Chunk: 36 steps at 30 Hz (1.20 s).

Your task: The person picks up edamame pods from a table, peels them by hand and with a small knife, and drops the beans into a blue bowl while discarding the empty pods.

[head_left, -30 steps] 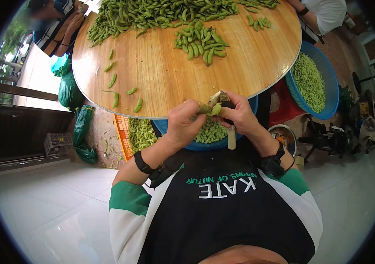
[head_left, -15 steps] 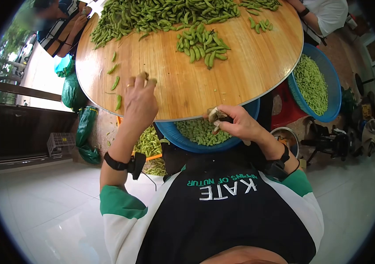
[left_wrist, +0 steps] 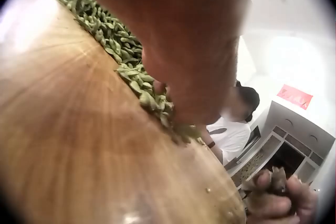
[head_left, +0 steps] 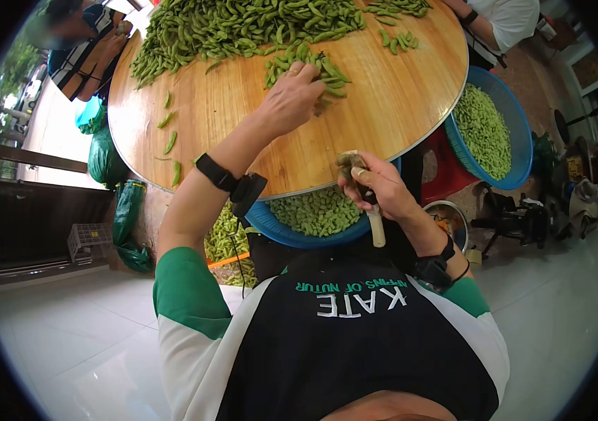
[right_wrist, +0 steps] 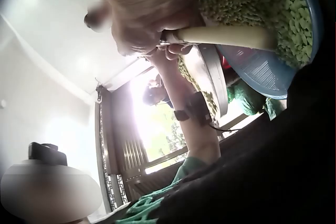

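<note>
My left hand (head_left: 290, 99) reaches over the round wooden table (head_left: 222, 112), its fingers bent down into a small heap of green soybean pods (head_left: 337, 76). The left wrist view shows the fingertips among pods (left_wrist: 152, 98); I cannot tell whether they pinch any. Near the table's front edge, my right hand (head_left: 387, 188) grips a tool with a pale, rod-like handle (head_left: 377, 230). Fingers hide its working end, and dark covers show on the thumb and fingertips. Under that hand and the table edge sits a blue basket (head_left: 262, 223) of shelled green beans (head_left: 313, 212).
A large pod pile (head_left: 243, 28) covers the far side of the table. Several single pods (head_left: 170, 142) lie at the left. Another blue basket (head_left: 521, 151) of shelled beans stands right, near a metal bowl (head_left: 462, 214). Two people sit across the table.
Both hands were together at a pod over the basket. The left hand moved away to the table's left, then right and forward to the small heap. The right hand stays near the edge, holding the tool.
</note>
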{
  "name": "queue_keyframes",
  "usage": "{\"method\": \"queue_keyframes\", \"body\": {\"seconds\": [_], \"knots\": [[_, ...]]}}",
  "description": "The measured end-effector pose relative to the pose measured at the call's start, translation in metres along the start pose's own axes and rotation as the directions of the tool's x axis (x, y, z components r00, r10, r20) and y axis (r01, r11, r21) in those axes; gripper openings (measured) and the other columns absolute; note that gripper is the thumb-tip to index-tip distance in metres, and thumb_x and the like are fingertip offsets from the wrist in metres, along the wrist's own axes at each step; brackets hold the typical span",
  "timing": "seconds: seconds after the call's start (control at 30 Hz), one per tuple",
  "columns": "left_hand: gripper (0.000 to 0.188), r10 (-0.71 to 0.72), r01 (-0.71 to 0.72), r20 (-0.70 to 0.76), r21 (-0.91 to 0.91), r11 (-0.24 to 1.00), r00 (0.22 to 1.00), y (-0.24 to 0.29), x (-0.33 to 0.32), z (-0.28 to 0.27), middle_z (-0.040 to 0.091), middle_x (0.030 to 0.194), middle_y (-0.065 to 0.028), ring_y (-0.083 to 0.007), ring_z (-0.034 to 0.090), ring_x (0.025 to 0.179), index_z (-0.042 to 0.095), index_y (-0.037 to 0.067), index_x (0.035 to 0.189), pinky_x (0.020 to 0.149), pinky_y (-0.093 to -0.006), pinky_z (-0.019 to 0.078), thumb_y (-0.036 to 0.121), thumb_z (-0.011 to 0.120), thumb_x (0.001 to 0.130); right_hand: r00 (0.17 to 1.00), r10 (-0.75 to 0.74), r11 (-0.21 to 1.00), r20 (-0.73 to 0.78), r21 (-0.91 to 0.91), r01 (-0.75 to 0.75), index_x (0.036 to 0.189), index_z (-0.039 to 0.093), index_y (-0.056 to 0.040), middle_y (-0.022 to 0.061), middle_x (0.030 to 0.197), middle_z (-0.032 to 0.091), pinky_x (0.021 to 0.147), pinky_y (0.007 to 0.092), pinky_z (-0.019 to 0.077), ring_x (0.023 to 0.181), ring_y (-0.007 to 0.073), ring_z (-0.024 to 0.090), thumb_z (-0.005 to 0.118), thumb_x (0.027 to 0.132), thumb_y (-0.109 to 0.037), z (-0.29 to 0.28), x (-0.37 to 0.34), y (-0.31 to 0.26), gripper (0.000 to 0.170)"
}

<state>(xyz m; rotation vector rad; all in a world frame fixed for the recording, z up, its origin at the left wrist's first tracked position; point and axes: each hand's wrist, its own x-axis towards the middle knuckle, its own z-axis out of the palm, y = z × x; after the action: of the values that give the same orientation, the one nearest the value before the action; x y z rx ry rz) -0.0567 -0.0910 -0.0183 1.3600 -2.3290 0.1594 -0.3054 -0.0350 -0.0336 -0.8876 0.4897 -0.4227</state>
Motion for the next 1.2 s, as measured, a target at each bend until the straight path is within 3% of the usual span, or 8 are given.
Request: {"method": "queue_keyframes", "body": {"seconds": [0.13, 0.2, 0.33, 0.77, 0.97, 1.03, 1.13, 1.2], "knots": [[0.018, -0.168, 0.138, -0.090, -0.276, 0.951, 0.982, 0.025, -0.019, -0.006, 0.056, 0.088, -0.0110, -0.0263, 0.054, 0.083, 0.059, 0.000, 0.095, 0.075, -0.0345, 0.0445, 0.006, 0.064, 0.080, 0.978, -0.195, 0.981, -0.074, -0.007, 0.195, 0.127, 0.045, -0.0010, 0.0069, 0.087, 0.056, 0.046, 0.0192, 0.0386, 0.059, 0.0080, 0.047, 0.046, 0.097, -0.015, -0.002, 0.010, -0.004, 0.033], [0.013, -0.462, 0.428, 0.267, -0.856, 0.289, 0.846, 0.055, -0.028, -0.021, 0.060, 0.077, -0.0054, -0.0141, 0.057, 0.071, 0.056, 0.000, 0.098, 0.061, -0.0255, 0.0441, 0.008, 0.060, 0.088, 0.961, -0.248, 0.968, -0.121, -0.005, 0.250, 0.132, 0.042, -0.0024, 0.0058, 0.085, 0.056, 0.046, 0.0193, 0.0392, 0.058, 0.0082, 0.047, 0.046, 0.097, -0.016, 0.000, 0.013, -0.006, 0.037], [0.012, -0.455, 0.472, 0.411, -0.881, 0.024, 0.790, 0.079, -0.051, -0.017, 0.062, 0.072, -0.0001, -0.0030, 0.053, 0.059, 0.058, 0.002, 0.097, 0.050, -0.0171, 0.0397, 0.014, 0.056, 0.094, 0.976, -0.211, 0.975, -0.054, 0.052, 0.214, 0.133, 0.041, -0.0029, 0.0056, 0.085, 0.055, 0.044, 0.0189, 0.0381, 0.057, 0.0080, 0.046, 0.046, 0.097, -0.016, 0.006, 0.016, -0.006, 0.038], [0.010, -0.547, 0.430, 0.333, -0.901, 0.056, 0.768, 0.095, -0.073, -0.020, 0.060, 0.072, 0.0001, -0.0046, 0.054, 0.062, 0.058, 0.000, 0.092, 0.055, -0.0198, 0.0433, 0.010, 0.056, 0.093, 0.988, -0.145, 0.978, 0.054, 0.161, 0.134, 0.131, 0.044, -0.0037, 0.0040, 0.083, 0.055, 0.042, 0.0175, 0.0350, 0.053, 0.0059, 0.043, 0.048, 0.096, -0.013, 0.021, 0.011, 0.001, 0.037], [0.007, -0.564, 0.353, 0.093, -0.858, 0.372, 0.820, 0.094, -0.083, -0.012, 0.058, 0.072, 0.0000, -0.0073, 0.055, 0.061, 0.058, 0.002, 0.094, 0.053, -0.0224, 0.0440, 0.009, 0.055, 0.093, 0.992, -0.122, 0.966, -0.008, 0.227, 0.121, 0.126, 0.050, -0.0038, 0.0037, 0.078, 0.055, 0.041, 0.0173, 0.0340, 0.051, 0.0056, 0.041, 0.050, 0.094, -0.010, 0.023, 0.016, 0.006, 0.033], [0.006, -0.455, 0.330, 0.557, -0.809, -0.486, 0.695, 0.088, -0.080, -0.016, 0.057, 0.070, 0.0000, -0.0086, 0.055, 0.059, 0.059, 0.005, 0.095, 0.051, -0.0227, 0.0430, 0.010, 0.056, 0.093, 0.994, -0.101, 0.948, 0.050, 0.307, 0.081, 0.125, 0.052, -0.0038, 0.0042, 0.078, 0.055, 0.041, 0.0172, 0.0337, 0.050, 0.0056, 0.041, 0.051, 0.094, -0.010, 0.018, 0.016, 0.005, 0.032], [0.005, -0.145, 0.258, 0.566, -0.569, -0.781, 0.811, 0.083, -0.085, -0.017, 0.055, 0.068, 0.0019, -0.0084, 0.051, 0.055, 0.059, 0.007, 0.094, 0.047, -0.0235, 0.0399, 0.011, 0.056, 0.094, 0.982, -0.107, 0.940, 0.157, 0.337, 0.048, 0.123, 0.053, -0.0036, 0.0052, 0.078, 0.055, 0.040, 0.0173, 0.0332, 0.050, 0.0058, 0.040, 0.051, 0.094, -0.009, 0.018, 0.014, 0.002, 0.030], [0.005, -0.209, 0.272, 0.603, -0.607, -0.747, 0.770, 0.083, -0.082, -0.016, 0.054, 0.066, 0.0003, -0.0102, 0.048, 0.052, 0.058, 0.006, 0.093, 0.046, -0.0259, 0.0394, 0.011, 0.057, 0.093, 0.988, -0.068, 0.926, 0.141, 0.377, 0.010, 0.123, 0.053, -0.0046, 0.0057, 0.078, 0.055, 0.039, 0.0175, 0.0329, 0.050, 0.0062, 0.040, 0.050, 0.094, -0.009, 0.017, 0.014, 0.004, 0.029]]}}
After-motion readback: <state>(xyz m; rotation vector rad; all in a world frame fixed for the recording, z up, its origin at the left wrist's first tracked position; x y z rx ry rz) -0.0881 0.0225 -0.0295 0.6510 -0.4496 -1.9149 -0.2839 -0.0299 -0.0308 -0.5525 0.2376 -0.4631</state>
